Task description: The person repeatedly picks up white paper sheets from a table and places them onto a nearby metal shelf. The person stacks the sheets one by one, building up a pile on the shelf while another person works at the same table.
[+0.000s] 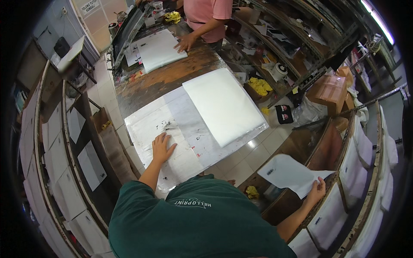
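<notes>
Green-shirted shoulders fill the bottom of the head view, and from them the person's two bare forearms reach in different directions. Left hand (pixel 162 147) lies palm down, fingers spread open and flat, on an ink-smudged white sheet (pixel 172 137) that covers the near end of the wooden bench (pixel 172 75), close to its near left corner. Just beside that sheet, toward the bench's right edge, rests a thick stack of clean white sheets (pixel 223 105), its lower corner reaching the bench's near right edge.

Right hand (pixel 317 189) is held out well to the right of the bench, off its surface, thumb and fingers pinched on the corner of a single white sheet (pixel 289 173) with a small dark mark near one edge. The sheet hangs in the air above the tiled floor (pixel 245 157) and beside a curved drying rack (pixel 361 172) whose slots hold more white sheets.

At the far end of the bench, a co-worker in a pink shirt presses one hand (pixel 185 43) on another white paper stack (pixel 158 49). Yellow rags (pixel 259 86) lie in a box below the bench's right side, near a cardboard carton (pixel 329 91). A second rack (pixel 64 163) of sheets curves along the left.
</notes>
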{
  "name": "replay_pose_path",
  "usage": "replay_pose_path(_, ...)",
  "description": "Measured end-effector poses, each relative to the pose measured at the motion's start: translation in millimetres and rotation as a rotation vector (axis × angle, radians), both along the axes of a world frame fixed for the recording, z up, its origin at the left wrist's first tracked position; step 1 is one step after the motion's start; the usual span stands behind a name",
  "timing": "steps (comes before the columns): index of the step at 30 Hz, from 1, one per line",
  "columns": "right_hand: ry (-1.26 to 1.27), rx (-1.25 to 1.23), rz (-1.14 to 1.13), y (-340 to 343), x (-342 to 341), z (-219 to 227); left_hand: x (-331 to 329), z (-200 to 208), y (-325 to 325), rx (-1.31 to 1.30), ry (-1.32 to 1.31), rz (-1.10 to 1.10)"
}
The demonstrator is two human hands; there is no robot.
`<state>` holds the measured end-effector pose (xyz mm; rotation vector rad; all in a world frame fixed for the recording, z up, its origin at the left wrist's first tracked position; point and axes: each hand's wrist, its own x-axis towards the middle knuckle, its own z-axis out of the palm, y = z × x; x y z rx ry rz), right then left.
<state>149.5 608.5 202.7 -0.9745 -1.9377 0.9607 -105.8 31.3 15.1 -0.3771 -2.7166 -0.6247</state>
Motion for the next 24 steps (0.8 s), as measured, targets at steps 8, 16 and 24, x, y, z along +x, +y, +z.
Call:
replay_pose_path(8, -0.049, -0.066, 0.112, -41, -45, 17, -1, 1, 4, 0.033, -0.026, 0.073)
replay_pose_path(16, -0.101, -0.029, 0.164, -35, -52, -8, -1, 2, 3, 0.067, -0.004, 0.066)
replay_pose_path(24, -0.126, -0.032, 0.234, -59, -51, 2, -23, 2, -6, 0.285, 0.026, 0.335)
